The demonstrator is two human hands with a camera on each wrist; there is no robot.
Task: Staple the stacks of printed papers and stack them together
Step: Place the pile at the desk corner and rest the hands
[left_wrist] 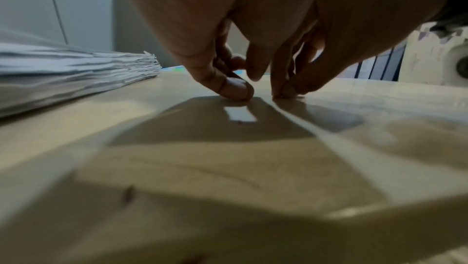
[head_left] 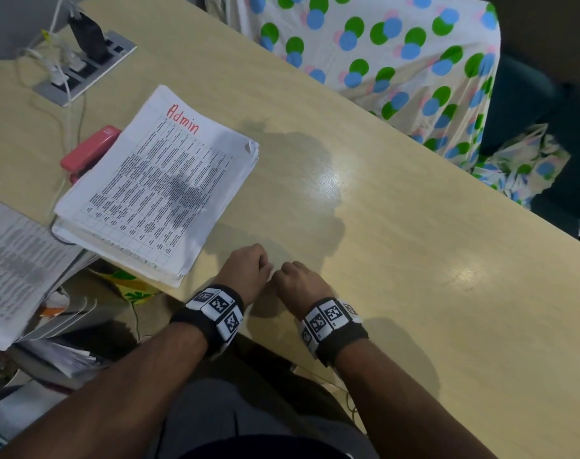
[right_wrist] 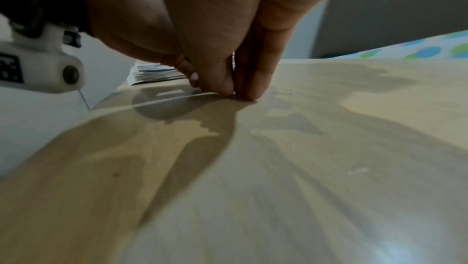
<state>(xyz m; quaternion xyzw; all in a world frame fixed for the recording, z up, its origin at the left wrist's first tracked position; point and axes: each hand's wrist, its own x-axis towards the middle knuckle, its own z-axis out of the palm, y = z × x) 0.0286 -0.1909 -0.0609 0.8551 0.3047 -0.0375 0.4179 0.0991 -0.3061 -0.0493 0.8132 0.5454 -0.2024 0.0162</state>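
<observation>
Near the front edge of the tabletop, both hands work at one small spot on the bare wood, fingertips down and almost touching each other. The left hand has its fingers curled with the thumb tip pressed to the surface; whether it has anything pinched I cannot tell. The right hand bunches thumb and fingers together at the surface, and the right wrist view shows a glint of something thin and metallic between them, perhaps a strip of staples, though it is too small to be sure. The stack of printed papers, headed "Admin" in red, lies well apart to the left, its top corner curled, and the red stapler sits just beyond it, partly tucked under its far edge. My guess is that the stapler is being fed or a stray staple picked up. The risk lies in that tiny item: flat on a smooth surface, it may skid away from the fingertips, snap apart, or prick a finger. A short thin sliver already lies loose just beside the right hand. Reaching across afterwards could also nudge the ragged stack out of square before it is stapled.
</observation>
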